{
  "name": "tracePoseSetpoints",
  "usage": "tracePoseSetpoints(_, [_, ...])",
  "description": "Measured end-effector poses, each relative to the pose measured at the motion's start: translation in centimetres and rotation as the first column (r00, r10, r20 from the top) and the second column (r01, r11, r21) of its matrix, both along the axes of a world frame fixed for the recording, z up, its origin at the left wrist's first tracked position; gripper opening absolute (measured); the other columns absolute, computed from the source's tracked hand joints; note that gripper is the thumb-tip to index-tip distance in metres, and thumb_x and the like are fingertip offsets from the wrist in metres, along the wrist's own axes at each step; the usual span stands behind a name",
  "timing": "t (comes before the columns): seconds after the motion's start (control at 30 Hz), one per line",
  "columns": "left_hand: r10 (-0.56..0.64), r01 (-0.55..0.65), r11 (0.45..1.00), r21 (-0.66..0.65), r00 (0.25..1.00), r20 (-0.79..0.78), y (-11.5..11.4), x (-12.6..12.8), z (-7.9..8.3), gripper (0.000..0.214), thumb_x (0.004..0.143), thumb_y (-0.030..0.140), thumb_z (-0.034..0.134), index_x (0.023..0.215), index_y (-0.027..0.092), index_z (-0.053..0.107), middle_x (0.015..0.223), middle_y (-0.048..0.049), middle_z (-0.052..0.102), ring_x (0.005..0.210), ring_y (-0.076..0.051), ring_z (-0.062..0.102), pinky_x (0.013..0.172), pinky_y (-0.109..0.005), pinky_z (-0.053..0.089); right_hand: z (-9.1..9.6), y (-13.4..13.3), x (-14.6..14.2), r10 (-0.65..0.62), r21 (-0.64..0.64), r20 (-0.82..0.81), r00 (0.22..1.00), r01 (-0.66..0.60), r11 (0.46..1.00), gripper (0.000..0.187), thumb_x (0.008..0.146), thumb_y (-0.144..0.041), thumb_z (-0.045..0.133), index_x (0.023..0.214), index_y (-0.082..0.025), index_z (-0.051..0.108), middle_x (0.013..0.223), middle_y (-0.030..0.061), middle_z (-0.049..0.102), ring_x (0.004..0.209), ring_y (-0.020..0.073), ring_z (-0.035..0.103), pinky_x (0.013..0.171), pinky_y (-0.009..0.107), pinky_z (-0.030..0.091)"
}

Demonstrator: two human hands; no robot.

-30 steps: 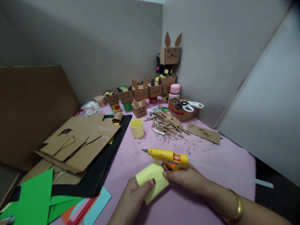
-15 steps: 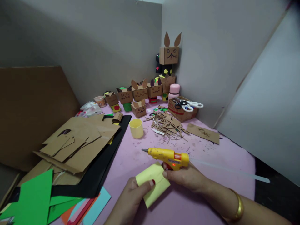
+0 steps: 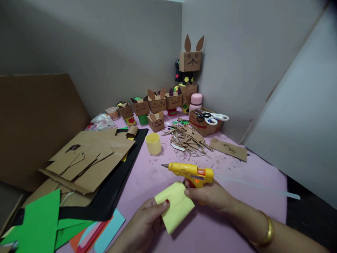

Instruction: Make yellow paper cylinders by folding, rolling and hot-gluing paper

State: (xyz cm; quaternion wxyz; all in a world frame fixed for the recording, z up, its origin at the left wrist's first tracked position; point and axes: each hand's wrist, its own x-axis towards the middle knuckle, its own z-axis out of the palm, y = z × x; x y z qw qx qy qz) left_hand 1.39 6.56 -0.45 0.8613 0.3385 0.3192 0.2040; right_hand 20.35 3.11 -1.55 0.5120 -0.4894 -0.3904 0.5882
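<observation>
My left hand [image 3: 154, 212] pinches the left edge of a folded piece of yellow paper [image 3: 177, 209], thumb on top and the other fingers underneath. A yellow glue gun [image 3: 191, 171] is in my right hand [image 3: 207, 194], wrapped round its handle. Its grey nozzle points left, above the paper, and its small red light is on. A long clear glue stick [image 3: 263, 186] sticks out of its back to the right. My right thumb lies close to the paper's upper right edge; I cannot tell whether it presses on it. Beyond the gun stands a yellow paper ring [image 3: 153, 143].
Cardboard sheets [image 3: 86, 154] and black sheets [image 3: 126, 172] lie left, with green paper [image 3: 40, 221] nearer. Cardboard scraps [image 3: 188, 140] are heaped beyond the gun. Scissors [image 3: 212, 118] rest on a small box [image 3: 201, 124]. Several cardboard animal figures [image 3: 157, 104] stand at the back.
The glue gun has risen slightly and shifted a little right. The yellow paper has moved slightly right, and my left thumb now lies nearer its left edge.
</observation>
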Motion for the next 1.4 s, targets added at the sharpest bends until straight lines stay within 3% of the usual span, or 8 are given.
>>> tracePoseSetpoints(0.23, [-0.041, 0.042, 0.999, -0.023, 0.998, 0.038, 0.11, -0.19, 0.05, 0.030, 0.083, 0.015, 0.054, 0.111, 0.010, 0.064, 0.102, -0.0149, 0.070, 0.092, -0.023, 0.063, 0.084, -0.033, 0.042, 0.14, 0.06, 0.10, -0.011, -0.039, 0.042, 0.999, 0.013, 0.999, 0.015, 0.056, -0.017, 0.066, 0.066, -0.019, 0.056, 0.058, -0.0051, 0.048, 0.054, 0.0096, 0.039, 0.050, 0.026, 0.029])
tracePoseSetpoints(0.7, [-0.076, 0.077, 0.997, -0.005, 0.994, 0.080, 0.29, -0.14, 0.37, 0.031, 0.084, 0.013, 0.052, 0.113, 0.012, 0.063, 0.096, -0.0129, 0.072, 0.092, -0.021, 0.063, 0.083, -0.031, 0.042, 0.20, 0.10, 0.03, -0.028, -0.069, -0.087, 0.996, 0.022, 0.997, 0.021, 0.052, -0.015, 0.071, 0.066, -0.017, 0.055, 0.060, -0.0052, 0.052, 0.055, 0.0087, 0.044, 0.053, 0.023, 0.032])
tracePoseSetpoints(1.17, [-0.076, 0.078, 0.996, -0.043, 0.995, 0.059, 0.32, -0.17, 0.44, 0.031, 0.084, 0.012, 0.052, 0.112, 0.010, 0.063, 0.096, -0.0129, 0.072, 0.094, -0.022, 0.064, 0.081, -0.031, 0.044, 0.57, 0.17, 0.18, 0.026, -0.099, -0.149, 0.989, -0.041, 0.994, 0.022, 0.051, -0.015, 0.070, 0.065, -0.018, 0.054, 0.049, -0.0093, 0.048, 0.040, 0.0043, 0.035, 0.040, 0.020, 0.022])
tracePoseSetpoints(1.4, [0.040, -0.019, 0.982, -0.188, 0.993, 0.113, -0.08, 0.22, 0.04, 0.027, 0.084, 0.011, 0.053, 0.107, 0.009, 0.065, 0.094, -0.0125, 0.073, 0.096, -0.023, 0.064, 0.089, -0.033, 0.042, 0.62, 0.21, 0.02, -0.020, -0.097, -0.136, 0.990, 0.007, 0.995, 0.023, 0.051, -0.016, 0.070, 0.066, -0.018, 0.054, 0.052, -0.0084, 0.048, 0.043, 0.0047, 0.036, 0.041, 0.020, 0.022])
